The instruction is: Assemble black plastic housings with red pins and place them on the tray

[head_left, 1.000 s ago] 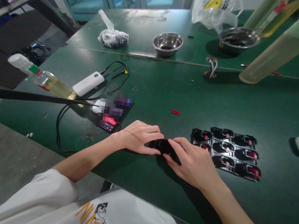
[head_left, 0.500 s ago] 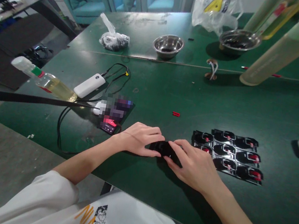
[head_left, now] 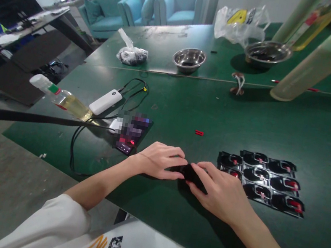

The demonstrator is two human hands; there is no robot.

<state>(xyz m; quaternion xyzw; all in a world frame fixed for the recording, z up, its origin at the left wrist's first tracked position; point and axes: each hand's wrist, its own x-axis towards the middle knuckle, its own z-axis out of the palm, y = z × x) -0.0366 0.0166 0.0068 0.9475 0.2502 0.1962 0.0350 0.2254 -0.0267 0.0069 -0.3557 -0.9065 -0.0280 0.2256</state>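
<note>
A small black part (head_left: 189, 172) lies low over the green table (head_left: 167, 111), gripped from both sides. My left hand (head_left: 159, 160) pinches its left end between thumb and fingers. On its right end my right hand (head_left: 220, 191) is closed, fingers wrapped over it and hiding much of its shape. Right of my right hand, several black parts with red pieces (head_left: 260, 176) lie in tight rows. A small red piece (head_left: 199, 133) rests on the table beyond my hands.
To the left are a phone (head_left: 134, 133), a white power bank (head_left: 105, 102), cables and a lying bottle (head_left: 66, 102). Farther back stand a metal bowl (head_left: 188, 59), a second bowl (head_left: 267, 54), plastic bags and a tall tube (head_left: 320, 61). Another person's hand shows at top right.
The camera view has shifted, so the table things appear lower and farther right. Both hands still hold the black part, with the fingertips slightly closer together.
</note>
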